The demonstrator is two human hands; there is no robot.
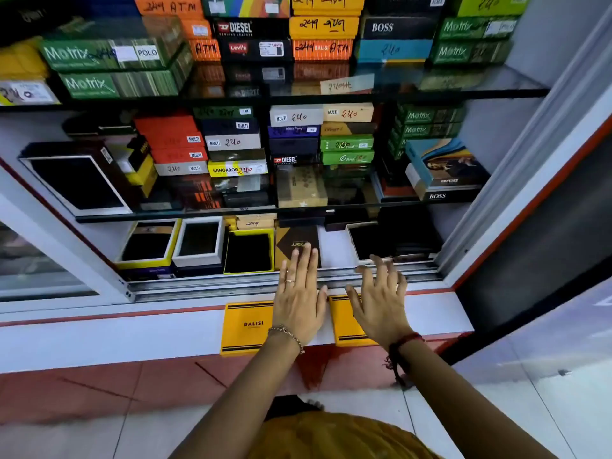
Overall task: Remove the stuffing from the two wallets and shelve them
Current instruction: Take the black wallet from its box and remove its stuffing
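Two yellow boxes lie on the white ledge in front of the cabinet. The left one, marked BALISI [245,326], is partly under my left hand [299,303]. The right yellow box [344,323] is partly under my right hand [381,303]. Both hands are flat with fingers spread, reaching toward the bottom shelf, and hold nothing. My left fingertips reach a brown box [294,241] on the bottom shelf. Open wallet boxes with black insides stand on that shelf: a yellow-rimmed one [249,251] and a white one [374,241].
Glass shelves [298,212] above carry stacked wallet boxes marked Diesel, Boss, Motrix and others. A metal sliding-door track [231,283] runs along the cabinet's front. The cabinet's white frame [530,193] rises at the right. A red and white tiled floor lies below.
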